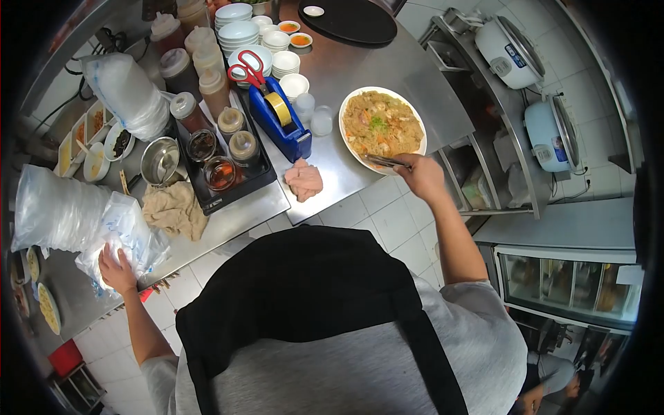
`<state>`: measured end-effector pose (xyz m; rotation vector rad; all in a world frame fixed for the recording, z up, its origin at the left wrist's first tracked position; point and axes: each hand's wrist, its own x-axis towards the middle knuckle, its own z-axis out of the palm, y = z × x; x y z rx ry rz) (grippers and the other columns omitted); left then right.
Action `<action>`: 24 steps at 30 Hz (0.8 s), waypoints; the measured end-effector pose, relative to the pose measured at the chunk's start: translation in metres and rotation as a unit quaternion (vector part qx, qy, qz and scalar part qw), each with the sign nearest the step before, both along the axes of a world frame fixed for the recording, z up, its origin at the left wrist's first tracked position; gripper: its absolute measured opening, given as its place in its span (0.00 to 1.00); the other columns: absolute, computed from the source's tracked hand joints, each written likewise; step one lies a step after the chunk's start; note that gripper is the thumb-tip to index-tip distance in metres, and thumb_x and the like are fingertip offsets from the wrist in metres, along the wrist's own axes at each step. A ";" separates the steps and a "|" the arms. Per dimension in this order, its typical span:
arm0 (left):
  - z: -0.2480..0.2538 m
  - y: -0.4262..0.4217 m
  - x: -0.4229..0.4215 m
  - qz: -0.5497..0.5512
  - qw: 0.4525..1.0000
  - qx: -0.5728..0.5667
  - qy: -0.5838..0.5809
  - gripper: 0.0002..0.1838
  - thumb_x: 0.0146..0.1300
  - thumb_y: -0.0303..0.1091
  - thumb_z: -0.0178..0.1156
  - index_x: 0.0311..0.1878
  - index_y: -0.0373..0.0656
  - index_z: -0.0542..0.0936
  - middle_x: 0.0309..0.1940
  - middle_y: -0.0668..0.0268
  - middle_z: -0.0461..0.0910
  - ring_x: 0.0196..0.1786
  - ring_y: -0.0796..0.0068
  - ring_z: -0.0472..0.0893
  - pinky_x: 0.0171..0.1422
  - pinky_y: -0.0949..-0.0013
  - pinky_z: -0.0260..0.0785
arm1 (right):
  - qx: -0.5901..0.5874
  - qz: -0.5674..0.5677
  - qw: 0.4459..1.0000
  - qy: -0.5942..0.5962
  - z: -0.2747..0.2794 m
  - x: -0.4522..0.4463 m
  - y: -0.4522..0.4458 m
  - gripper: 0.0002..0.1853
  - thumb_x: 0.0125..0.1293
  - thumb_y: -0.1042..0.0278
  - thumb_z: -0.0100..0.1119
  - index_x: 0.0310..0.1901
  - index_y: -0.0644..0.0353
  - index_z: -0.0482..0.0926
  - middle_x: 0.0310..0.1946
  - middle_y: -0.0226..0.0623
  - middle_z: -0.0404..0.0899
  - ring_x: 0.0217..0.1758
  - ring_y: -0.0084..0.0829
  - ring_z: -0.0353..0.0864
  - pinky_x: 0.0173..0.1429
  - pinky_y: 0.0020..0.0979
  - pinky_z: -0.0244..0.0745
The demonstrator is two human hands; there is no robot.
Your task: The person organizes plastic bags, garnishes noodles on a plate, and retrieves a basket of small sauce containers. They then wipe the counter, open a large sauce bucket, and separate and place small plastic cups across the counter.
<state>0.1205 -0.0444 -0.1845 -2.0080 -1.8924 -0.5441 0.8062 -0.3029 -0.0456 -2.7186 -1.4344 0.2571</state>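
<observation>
The right hand [420, 178] is closed around a pair of tongs [382, 161], and there's the plate [342, 126] of noodles [384, 123], just beyond the fingers, tong tips reaching over its near rim! Over on the far left, the left hand [119, 273] lies spread, fingers apart, pressing down on a plastic bag [135, 232].

It's a steel counter [408, 69] underneath, the plate right beside its edge, white floor tiles [398, 214] below. Off to the right, shelving [508, 187] and a glass-fronted fridge [567, 283]; part of another person [553, 377] shows low in the corner.

Now the count: one plate of noodles, one blue tape dispenser [259, 111], one pair of red-handled scissors [247, 69] poking up behind it. Two rice cookers [508, 54] [546, 137], two little dishes of orange sauce [289, 27] [301, 40], two crumpled cloths, one pink [304, 181], one tan [173, 209], and one round black tray [353, 28] at the back!
</observation>
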 end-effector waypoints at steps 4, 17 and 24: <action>0.001 -0.001 0.000 -0.006 1.000 0.004 -0.007 0.24 0.65 0.52 0.52 0.62 0.57 0.72 0.61 0.60 0.69 0.64 0.58 0.67 0.66 0.53 0.56 | -0.018 -0.027 0.999 -0.014 -0.006 0.010 -0.003 0.13 0.58 0.56 0.62 0.45 0.41 0.83 0.34 0.39 0.83 0.38 0.41 0.83 0.42 0.40 0.77; -0.006 0.000 0.000 -0.008 0.999 0.037 -0.015 0.25 0.64 0.53 0.53 0.62 0.59 0.71 0.62 0.61 0.68 0.65 0.59 0.66 0.67 0.51 0.54 | -0.007 -0.008 0.999 -0.045 -0.006 -0.003 0.036 0.14 0.59 0.56 0.57 0.46 0.45 0.83 0.33 0.41 0.83 0.39 0.41 0.83 0.42 0.42 0.76; 0.010 -0.007 0.013 0.095 0.993 -0.057 0.042 0.23 0.66 0.55 0.49 0.62 0.63 0.71 0.61 0.65 0.68 0.64 0.68 0.66 0.69 0.44 0.44 | -0.024 -0.012 0.998 -0.065 -0.020 -0.009 0.055 0.16 0.60 0.52 0.58 0.48 0.44 0.82 0.35 0.40 0.83 0.40 0.42 0.82 0.43 0.41 0.76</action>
